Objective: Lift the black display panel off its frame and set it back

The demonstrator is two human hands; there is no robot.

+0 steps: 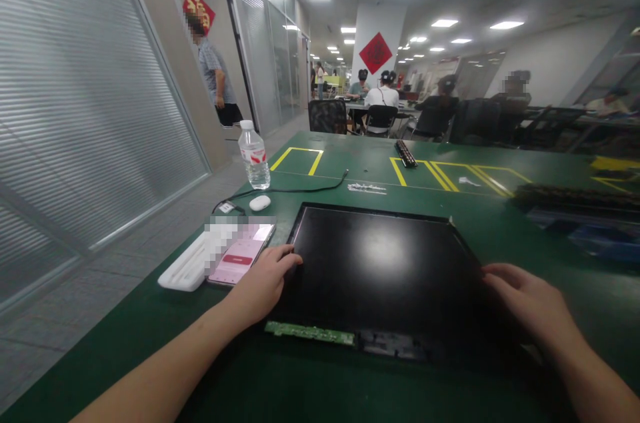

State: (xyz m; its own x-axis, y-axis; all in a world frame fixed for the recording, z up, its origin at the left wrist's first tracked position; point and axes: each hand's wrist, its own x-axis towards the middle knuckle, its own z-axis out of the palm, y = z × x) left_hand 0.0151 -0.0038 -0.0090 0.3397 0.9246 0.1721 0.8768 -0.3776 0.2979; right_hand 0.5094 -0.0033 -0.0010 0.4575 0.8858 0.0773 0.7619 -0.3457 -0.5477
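A black flat display panel (pixel 380 263) lies screen up on the green table (pixel 350 163), with a thin green circuit strip (pixel 310 333) along its near edge. My left hand (pixel 263 279) grips the panel's left edge, fingers curled over it. At the right edge, my right hand (pixel 530 306) holds the panel with its fingers wrapped around the side.
A phone (pixel 240 255) and a white case (pixel 187 266) lie left of the panel. A water bottle (pixel 254 155), a white earbud case (pixel 259 203) and a black cable (pixel 300 189) sit further back. Dark trays (pixel 575 199) are at right. Other people sit at far tables.
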